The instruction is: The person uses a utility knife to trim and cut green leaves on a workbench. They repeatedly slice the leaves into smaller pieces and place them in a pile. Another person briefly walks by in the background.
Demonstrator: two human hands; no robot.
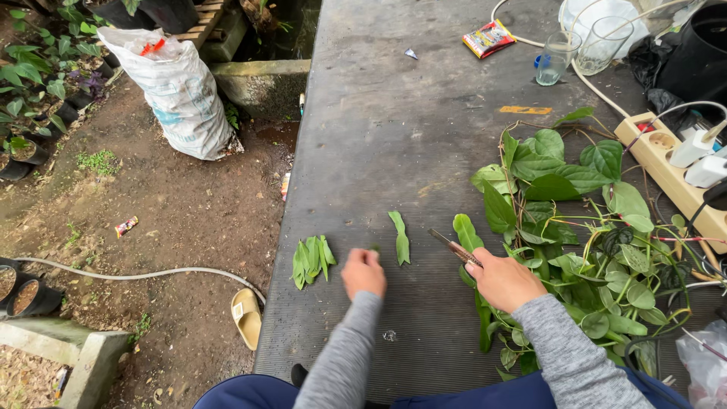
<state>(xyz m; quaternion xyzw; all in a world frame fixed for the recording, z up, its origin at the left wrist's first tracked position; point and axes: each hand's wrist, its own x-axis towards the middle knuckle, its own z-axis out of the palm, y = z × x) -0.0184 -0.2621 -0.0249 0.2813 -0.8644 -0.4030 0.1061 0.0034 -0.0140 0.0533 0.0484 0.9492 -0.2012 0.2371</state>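
**Hands at work on leaf cuttings over a dark ribbed mat**

The left hand point(363, 273) rests knuckles-up on the dark ribbed mat point(394, 136), near its front edge, fingers curled loosely inward; whether it grips anything I cannot tell. Just left of it lies a small bunch of cut leaves point(312, 260), and just right of it a single pair of cut leaves point(399, 237). The right hand point(503, 280) is closed around a pair of scissors point(454, 247), blades pointing up and left toward the single leaves. Beneath and to the right of that hand spreads a heap of leafy vines point(583, 227) covering the mat's right side. At the right edge sits a power strip point(670, 178); two glass jars point(579, 49) stand near the far edge.
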